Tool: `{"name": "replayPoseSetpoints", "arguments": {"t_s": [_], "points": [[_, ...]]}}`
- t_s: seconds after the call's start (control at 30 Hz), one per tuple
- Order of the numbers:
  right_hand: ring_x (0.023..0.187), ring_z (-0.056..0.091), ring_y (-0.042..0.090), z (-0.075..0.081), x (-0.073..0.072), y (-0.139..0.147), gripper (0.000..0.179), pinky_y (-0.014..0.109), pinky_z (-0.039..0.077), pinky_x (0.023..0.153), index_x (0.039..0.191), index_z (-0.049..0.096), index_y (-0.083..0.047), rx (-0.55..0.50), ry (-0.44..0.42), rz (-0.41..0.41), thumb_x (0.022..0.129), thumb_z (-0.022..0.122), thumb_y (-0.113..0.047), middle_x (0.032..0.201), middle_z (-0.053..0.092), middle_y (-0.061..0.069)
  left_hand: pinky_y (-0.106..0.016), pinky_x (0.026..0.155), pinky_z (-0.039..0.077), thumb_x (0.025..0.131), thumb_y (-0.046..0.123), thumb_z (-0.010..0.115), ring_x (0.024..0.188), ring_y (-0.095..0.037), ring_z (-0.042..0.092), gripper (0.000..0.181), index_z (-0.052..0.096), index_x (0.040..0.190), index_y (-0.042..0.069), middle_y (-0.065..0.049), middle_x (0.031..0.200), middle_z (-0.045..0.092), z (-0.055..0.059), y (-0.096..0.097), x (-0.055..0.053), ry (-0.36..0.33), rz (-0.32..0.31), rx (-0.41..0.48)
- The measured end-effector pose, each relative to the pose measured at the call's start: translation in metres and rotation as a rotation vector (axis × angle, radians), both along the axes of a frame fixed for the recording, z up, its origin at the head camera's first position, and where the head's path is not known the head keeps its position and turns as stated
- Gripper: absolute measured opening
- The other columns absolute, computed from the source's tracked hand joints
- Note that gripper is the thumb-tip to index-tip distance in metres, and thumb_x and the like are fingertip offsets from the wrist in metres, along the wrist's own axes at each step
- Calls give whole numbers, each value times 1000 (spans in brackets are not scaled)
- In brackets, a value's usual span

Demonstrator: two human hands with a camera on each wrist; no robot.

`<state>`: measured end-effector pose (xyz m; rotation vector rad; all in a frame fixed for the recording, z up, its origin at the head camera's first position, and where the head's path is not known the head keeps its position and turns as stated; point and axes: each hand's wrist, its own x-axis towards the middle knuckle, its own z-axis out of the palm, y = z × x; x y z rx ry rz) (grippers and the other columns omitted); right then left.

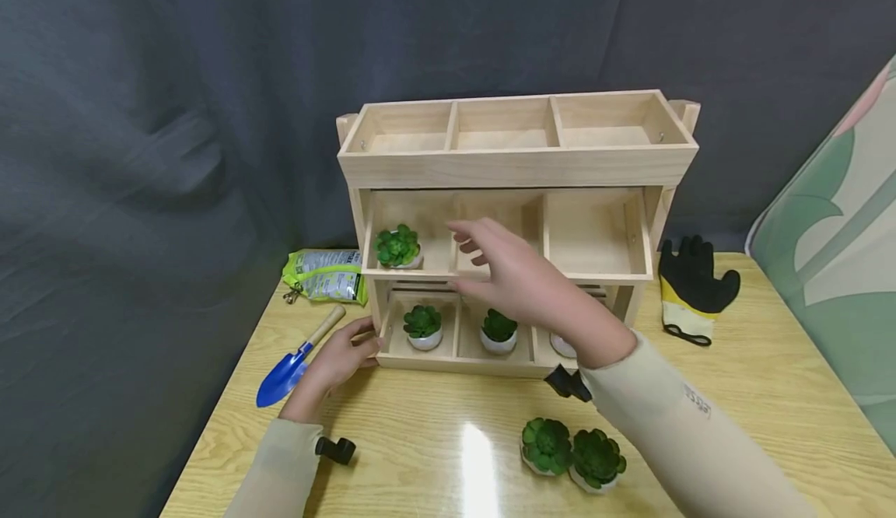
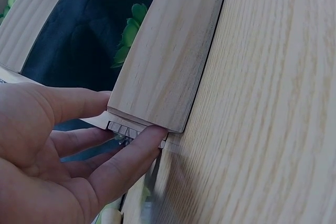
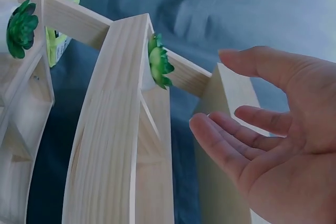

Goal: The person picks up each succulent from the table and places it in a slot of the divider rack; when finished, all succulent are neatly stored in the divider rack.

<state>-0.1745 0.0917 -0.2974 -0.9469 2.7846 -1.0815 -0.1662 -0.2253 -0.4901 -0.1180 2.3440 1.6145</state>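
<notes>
The left hand [image 1: 343,358] grips the lower left end of a pale, three-tiered wooden shelf [image 1: 518,169], centre frame; the right hand [image 1: 514,273], loose-fingered and released, hovers before it. Glossy green succulents [image 1: 397,246] in white pots [image 1: 426,340] sit inside

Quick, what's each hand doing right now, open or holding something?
Left hand: open, relaxed fingers touching the wooden shelf at its lower corner.
Right hand: open, holding nothing.
</notes>
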Motion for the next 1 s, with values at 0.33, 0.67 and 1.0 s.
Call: {"name": "replayPoseSetpoints", "arguments": {"t_s": [0.33, 0.67, 1.0], "points": [[130, 66, 29, -11, 40, 46, 76, 48, 60, 109, 162, 44, -14, -32, 73, -39, 96, 82, -19, 146, 62, 10, -49, 100, 64, 110, 13, 60, 145, -51, 54, 59, 38, 164, 2, -28, 167, 41, -1, 1, -1, 5, -3, 2], [111, 74, 19, -41, 81, 95, 71, 34, 66, 93, 155, 52, -13, -22, 177, -137, 92, 85, -12, 135, 67, 5, -48, 100, 65, 110, 13, 59, 145, -50, 54, 61, 37, 165, 3, -28, 168, 40, -1, 0, 0, 5, -3, 3], [121, 59, -8, -88, 107, 135, 82, 23, 64, 87, 155, 51, -21, -83, 101, -185, 84, 93, -16, 138, 65, 2, -50, 101, 64, 110, 13, 59, 145, -50, 53, 60, 37, 165, 3, -28, 167, 41, -2, 1, 0, 5, 5, 11]]}}
